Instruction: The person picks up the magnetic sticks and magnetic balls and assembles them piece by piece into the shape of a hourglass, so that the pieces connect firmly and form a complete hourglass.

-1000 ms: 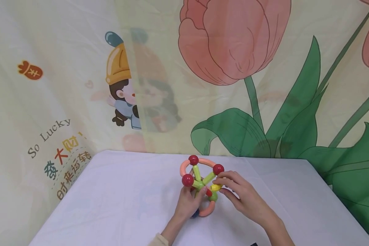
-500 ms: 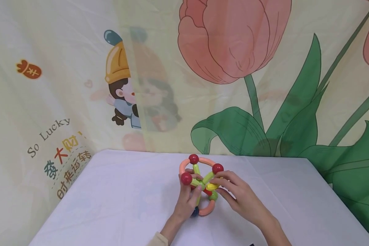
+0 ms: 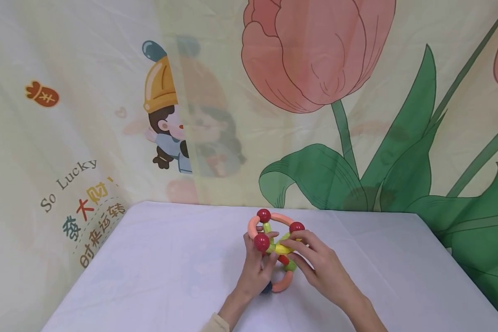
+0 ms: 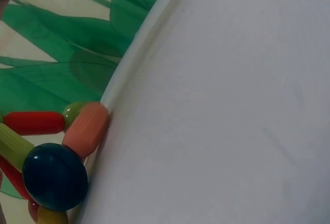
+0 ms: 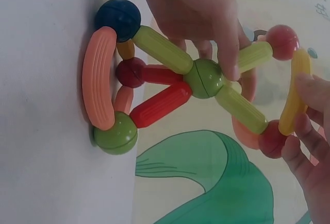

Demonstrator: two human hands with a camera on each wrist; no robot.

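Fingers of the right hand [image 3: 321,272] pinch a yellow rod [image 3: 283,249] at the top of the toy [image 3: 274,251], while the left hand [image 3: 255,272] curls round the toy's near side. The toy stands on the table [image 3: 170,276], just in front of the tulip cloth [image 3: 315,92].

From the left wrist, only the toy's base shows: a blue ball [image 4: 54,176] and an orange arc [image 4: 86,128] lying on the table; the left fingers are out of sight here.

From the right wrist, the left fingers [image 5: 221,33] are bent onto the toy's green hub [image 5: 205,78], and the right fingertips [image 5: 309,87] press the yellow rod between two red balls [image 5: 281,41].
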